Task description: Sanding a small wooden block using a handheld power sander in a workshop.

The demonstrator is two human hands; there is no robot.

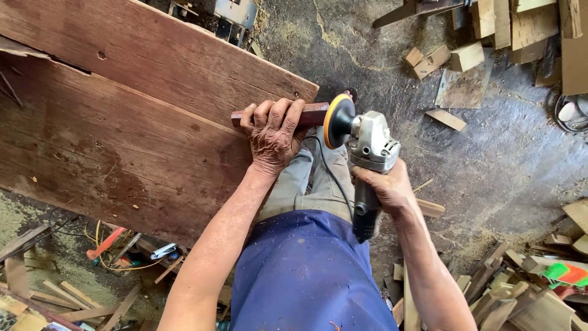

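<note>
At the far left, a wide workbench (122, 122) of weathered reddish-brown planks fills most of the upper left of the view, 1 long crack running across it. Below its edge, on the floor, lie offcuts, an orange-handled tool (104, 243) and a tangle of yellow cord (116, 265).

Moving right, the left hand (274, 132) is clamped over a short reddish wood block (309, 114), pressing it flat against the bench's right edge; the block's end sticks out past the fingers toward the right.

Just beside that end, the sanding disc (338, 121), black with an orange rim, touches or nearly touches the block; which, the view does not settle. The disc belongs to a grey angle grinder (370, 153), its black cord (331, 171) looping down over the person's grey trousers and blue shirt (306, 276). The right hand (386, 190) is closed around the grinder's dark body, just behind the metal head.

Farther right, the grey concrete floor (508, 165) carries sawdust and scattered wood scraps (453, 61), with more stacked pieces at the lower right corner.
</note>
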